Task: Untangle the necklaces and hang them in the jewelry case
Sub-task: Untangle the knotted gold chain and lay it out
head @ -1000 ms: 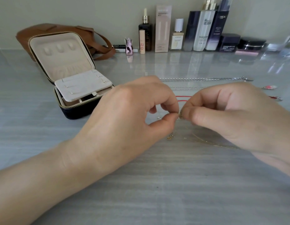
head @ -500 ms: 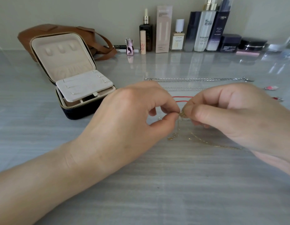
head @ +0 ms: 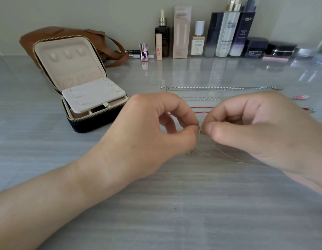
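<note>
Far left on the grey table (head: 156,204) the jewelry case (head: 102,121) stands open, its lid tilted back against a brown bag (head: 48,36) and a pale insert panel lying over the lower tray. A row of cosmetic bottles (head: 225,33) lines the far wall. Between that row and the hands, a heavy silver chain (head: 219,88) lies stretched left to right. A finer silver chain (head: 201,98) lies just nearer, and a red cord (head: 201,110) nearer still, partly hidden behind the knuckles.

The left hand (head: 147,134) and the right hand (head: 261,130) meet near the middle, both just above the table, wrists low. Each hand's thumb and forefinger are closed in a pinch on the gold necklace (head: 228,156), the fingers (head: 191,131) of the two hands almost touching; the other fingers curl in. The rest of that thin chain trails on the table under the right hand, its small pendant (head: 190,153) lying below the pinch.

Compared with a second ago, the hands sit in nearly the same spot with the same pinch, and the pendant has barely shifted.
</note>
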